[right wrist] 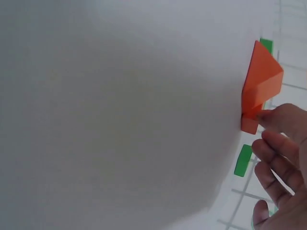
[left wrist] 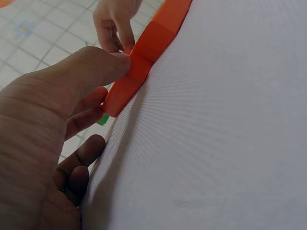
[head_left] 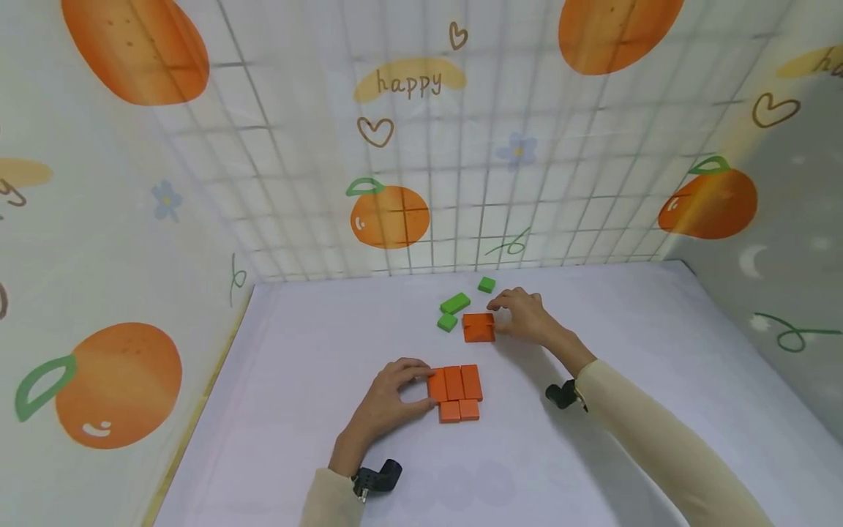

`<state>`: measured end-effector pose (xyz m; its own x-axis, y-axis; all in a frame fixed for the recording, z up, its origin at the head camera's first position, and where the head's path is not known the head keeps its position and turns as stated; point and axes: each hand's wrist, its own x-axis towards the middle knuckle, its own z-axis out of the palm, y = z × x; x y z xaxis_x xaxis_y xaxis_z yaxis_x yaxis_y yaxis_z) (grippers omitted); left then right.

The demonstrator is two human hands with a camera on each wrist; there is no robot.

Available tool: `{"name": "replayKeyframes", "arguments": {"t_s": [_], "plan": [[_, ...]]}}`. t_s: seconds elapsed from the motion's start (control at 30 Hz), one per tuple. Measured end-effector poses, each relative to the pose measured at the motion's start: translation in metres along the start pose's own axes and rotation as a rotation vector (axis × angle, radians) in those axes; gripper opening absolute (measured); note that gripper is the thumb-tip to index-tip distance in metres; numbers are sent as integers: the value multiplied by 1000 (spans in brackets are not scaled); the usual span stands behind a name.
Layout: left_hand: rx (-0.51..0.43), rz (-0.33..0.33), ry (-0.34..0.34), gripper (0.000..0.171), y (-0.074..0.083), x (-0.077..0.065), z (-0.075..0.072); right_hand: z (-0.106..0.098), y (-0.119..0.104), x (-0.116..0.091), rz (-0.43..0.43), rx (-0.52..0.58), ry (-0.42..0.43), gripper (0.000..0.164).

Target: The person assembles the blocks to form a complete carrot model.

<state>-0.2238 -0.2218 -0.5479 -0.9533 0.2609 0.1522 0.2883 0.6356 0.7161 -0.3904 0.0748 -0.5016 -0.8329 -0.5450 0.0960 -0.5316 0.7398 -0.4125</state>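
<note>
My left hand pinches the leftmost orange block of a flat orange cluster, thumb at its near end and a fingertip at its far end. Two upright-lying oblong orange blocks adjoin it, with two smaller orange blocks along the near side. Farther back, my right hand is beside a second orange group; its fingers are loosely bent. In the right wrist view the thumb appears to touch a small orange piece, next to a larger orange block.
Behind the second orange group lie a long green block and two small green blocks. The white table meets patterned cloth walls at the back and sides.
</note>
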Motion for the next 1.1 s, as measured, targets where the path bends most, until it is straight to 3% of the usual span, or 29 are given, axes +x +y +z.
{"name": "replayKeyframes", "arguments": {"t_s": [0.3,0.57,0.83,1.1], "plan": [[16,8,-2,47,1,-1,3,3,12,5,-16,81,-77,28],[37,30,15,46,-1,1,2,-8,4,-3,-65,77,63,28],[34,41,17,47,0,2,2,-23,-12,-36,-126,89,124,24],[34,43,25,46,-3,1,3,-29,-44,-67,-228,97,147,26]]}}
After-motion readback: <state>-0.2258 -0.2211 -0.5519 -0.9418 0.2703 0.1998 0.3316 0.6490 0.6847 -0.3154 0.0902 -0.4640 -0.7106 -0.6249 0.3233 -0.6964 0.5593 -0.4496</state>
